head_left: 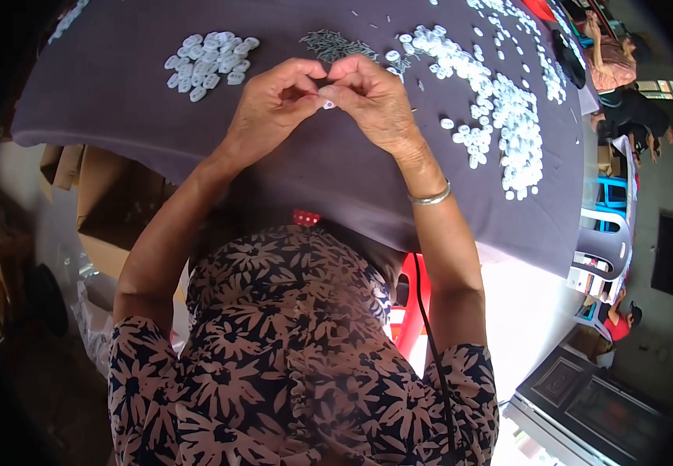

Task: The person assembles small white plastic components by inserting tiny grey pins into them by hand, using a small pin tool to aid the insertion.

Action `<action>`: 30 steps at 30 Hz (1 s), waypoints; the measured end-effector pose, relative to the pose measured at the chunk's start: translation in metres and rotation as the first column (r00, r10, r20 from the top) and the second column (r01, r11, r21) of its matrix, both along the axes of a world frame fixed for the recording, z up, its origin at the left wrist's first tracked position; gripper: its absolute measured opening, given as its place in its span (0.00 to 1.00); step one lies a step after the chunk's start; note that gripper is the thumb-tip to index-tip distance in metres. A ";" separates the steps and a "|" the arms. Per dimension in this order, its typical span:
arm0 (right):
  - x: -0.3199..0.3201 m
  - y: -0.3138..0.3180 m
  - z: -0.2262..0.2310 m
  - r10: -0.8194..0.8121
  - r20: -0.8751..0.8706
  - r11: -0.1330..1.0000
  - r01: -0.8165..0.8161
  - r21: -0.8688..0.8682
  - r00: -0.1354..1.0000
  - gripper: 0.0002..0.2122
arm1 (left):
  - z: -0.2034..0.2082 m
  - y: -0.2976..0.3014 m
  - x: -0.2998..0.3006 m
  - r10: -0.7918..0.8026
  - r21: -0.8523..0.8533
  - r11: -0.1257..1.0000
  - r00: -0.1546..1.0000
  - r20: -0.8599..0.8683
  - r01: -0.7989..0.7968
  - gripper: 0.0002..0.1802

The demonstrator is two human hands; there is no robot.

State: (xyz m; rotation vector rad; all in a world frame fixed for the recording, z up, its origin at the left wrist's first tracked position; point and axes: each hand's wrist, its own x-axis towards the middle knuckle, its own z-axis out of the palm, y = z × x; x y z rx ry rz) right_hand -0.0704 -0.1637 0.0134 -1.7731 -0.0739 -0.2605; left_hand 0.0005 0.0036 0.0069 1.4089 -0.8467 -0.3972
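Observation:
My left hand (278, 101) and my right hand (371, 97) meet over the dark tablecloth, fingers curled and thumbs nearly touching. Pinched between their fingertips is a small white plastic piece (328, 104), mostly covered. Just beyond the hands lies a pile of thin dark grey metal pins or screws (335, 44); their exact kind is too small to tell. On the left sits a pile of white oval plastic pieces (208, 60). A larger spread of small white plastic pieces (519, 132) covers the right part of the table.
The dark tablecloth (274, 175) hangs over the table's near edge. Below it at left stands an open cardboard box (111, 194). A red chair (414, 303) shows beside me, and a black cable (428, 334) runs down my right side. Other people (639, 116) are at the far right.

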 end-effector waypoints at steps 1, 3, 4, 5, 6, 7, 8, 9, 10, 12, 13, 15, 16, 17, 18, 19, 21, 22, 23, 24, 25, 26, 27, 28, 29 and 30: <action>-0.001 0.002 0.003 -0.003 0.001 0.999 0.003 0.042 1.000 0.07 | -0.003 -0.001 -0.001 0.017 -0.017 1.000 1.000 -0.012 -0.017 0.15; 0.000 0.001 0.002 -0.023 -0.013 0.999 0.023 0.022 1.000 0.07 | -0.004 -0.002 -0.004 0.033 -0.037 0.999 0.999 -0.022 -0.034 0.14; 0.001 0.000 0.003 -0.036 -0.029 0.999 0.036 0.008 0.999 0.06 | -0.003 -0.002 -0.006 0.074 -0.041 0.996 0.996 -0.046 -0.076 0.13; 0.000 -0.001 0.004 -0.036 -0.027 0.999 0.036 0.005 0.999 0.06 | -0.002 -0.002 -0.007 0.116 -0.043 0.992 0.991 -0.070 -0.119 0.11; -0.001 0.001 0.008 -0.027 -0.017 1.000 0.026 -0.014 1.000 0.06 | -0.002 -0.002 -0.006 0.117 -0.046 0.992 0.991 -0.067 -0.120 0.11; -0.002 0.002 0.011 -0.016 -0.008 0.999 0.016 -0.033 1.000 0.05 | -0.001 -0.002 -0.005 0.150 -0.055 0.986 0.982 -0.118 -0.157 0.10; -0.002 0.003 0.011 -0.013 -0.004 0.999 0.012 -0.034 1.000 0.05 | 0.000 -0.001 -0.003 0.182 -0.061 0.979 0.969 -0.168 -0.195 0.10; -0.003 0.005 0.010 -0.023 -0.002 0.998 0.023 -0.064 1.000 0.05 | -0.001 0.001 -0.003 0.188 -0.061 0.978 0.968 -0.166 -0.200 0.10; -0.002 0.007 0.010 -0.032 0.001 0.995 0.032 -0.094 0.999 0.05 | -0.002 0.002 -0.003 0.173 -0.062 0.981 0.972 -0.157 -0.185 0.10; -0.001 0.007 0.008 -0.003 -0.006 0.996 0.003 -0.084 1.000 0.05 | -0.004 0.004 -0.002 0.172 -0.057 0.982 0.975 -0.143 -0.182 0.10; -0.001 0.006 0.004 -0.011 0.042 0.997 0.014 -0.081 0.999 0.04 | -0.003 0.002 -0.003 0.160 -0.077 0.982 0.977 -0.140 -0.172 0.10; -0.004 0.007 0.004 -0.032 0.014 0.999 0.033 -0.039 0.999 0.04 | -0.006 -0.002 -0.005 0.138 -0.122 0.980 0.980 -0.141 -0.156 0.09; -0.005 0.008 0.005 -0.032 0.030 0.999 0.033 -0.014 0.999 0.04 | -0.007 -0.002 -0.004 0.119 -0.135 0.982 0.990 -0.076 -0.129 0.08; -0.005 0.008 0.006 -0.035 0.030 0.999 0.036 -0.021 0.999 0.03 | -0.007 -0.003 -0.005 0.126 -0.127 0.983 0.989 -0.079 -0.135 0.07; -0.006 0.008 0.007 -0.039 0.026 0.999 0.040 -0.030 0.999 0.03 | -0.005 -0.005 -0.007 0.131 -0.120 0.983 0.988 -0.086 -0.141 0.06; -0.007 0.007 0.007 -0.025 0.027 0.999 0.026 -0.020 0.999 0.03 | -0.004 -0.006 -0.008 0.133 -0.120 0.982 0.984 -0.115 -0.147 0.06; -0.008 0.007 0.009 -0.055 -0.019 0.997 0.054 -0.056 0.998 0.05 | -0.004 -0.005 -0.008 0.155 -0.085 0.983 0.983 -0.099 -0.164 0.05; -0.008 0.008 0.010 -0.048 -0.020 0.997 0.047 -0.053 0.999 0.05 | -0.003 -0.005 -0.008 0.162 -0.061 0.984 0.983 -0.085 -0.167 0.05; -0.008 0.008 0.011 -0.036 -0.020 0.997 0.034 -0.070 0.999 0.05 | -0.003 -0.004 -0.009 0.165 -0.043 0.985 0.983 -0.085 -0.169 0.05; -0.008 0.008 0.012 -0.028 -0.020 0.996 0.026 -0.089 0.999 0.06 | -0.003 -0.003 -0.008 0.164 -0.043 0.985 0.983 -0.086 -0.168 0.05; -0.008 0.008 0.012 -0.030 -0.021 0.996 0.028 -0.090 0.999 0.06 | -0.003 -0.003 -0.008 0.153 -0.055 0.986 0.984 -0.096 -0.159 0.05; -0.008 0.007 0.011 -0.021 -0.014 0.995 0.019 -0.096 1.000 0.05 | -0.003 -0.003 -0.008 0.140 -0.069 0.987 0.984 -0.107 -0.148 0.05; -0.008 0.006 0.010 -0.016 -0.007 0.994 0.015 -0.104 1.000 0.05 | -0.001 -0.003 -0.007 0.132 -0.072 0.988 0.985 -0.109 -0.140 0.05; -0.007 0.005 0.009 -0.025 -0.009 0.994 0.023 -0.108 1.000 0.05 | 0.003 -0.001 -0.006 0.107 -0.038 0.993 0.985 -0.135 -0.113 0.06; -0.006 0.006 0.006 -0.012 0.026 0.994 0.015 -0.107 1.000 0.04 | 0.005 0.000 -0.005 0.081 -0.005 0.997 0.984 -0.161 -0.083 0.06; -0.005 0.007 0.004 0.001 0.061 0.994 0.006 -0.109 0.998 0.04 | 0.002 0.001 -0.003 0.071 -0.012 0.997 0.984 -0.163 -0.073 0.06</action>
